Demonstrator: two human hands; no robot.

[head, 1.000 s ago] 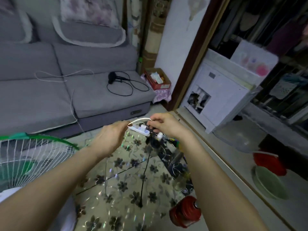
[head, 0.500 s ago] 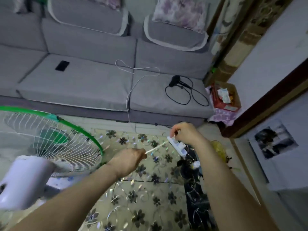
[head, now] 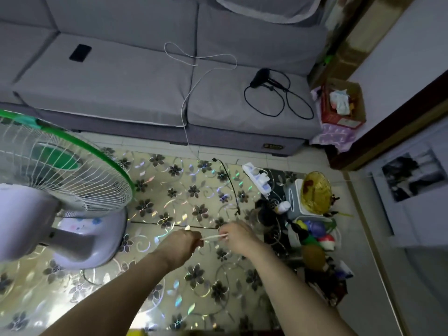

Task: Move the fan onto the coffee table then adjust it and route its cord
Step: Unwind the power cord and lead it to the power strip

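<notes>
A white fan (head: 60, 190) with a green-rimmed grille stands on the left of the coffee table (head: 174, 275), which has a flowered, shiny cover. My left hand (head: 181, 246) and my right hand (head: 238, 236) both pinch a short stretch of thin white cord (head: 214, 236) pulled taut between them above the table's middle. A white power strip (head: 258, 179) lies on the table's far right. A black cord (head: 230, 183) curves across the table beside it.
A grey sofa (head: 145, 88) runs along the far side, with a phone (head: 80, 52), a white cable (head: 194, 76) and a black hair dryer (head: 260, 77) on it. Cluttered items, a yellow bowl (head: 315, 192) and a fruit basket (head: 312, 234) crowd the table's right edge.
The power strip has left my right hand and now lies on the table. Both hands have drawn back toward me, holding the white cord between them. The view tilted further down.
</notes>
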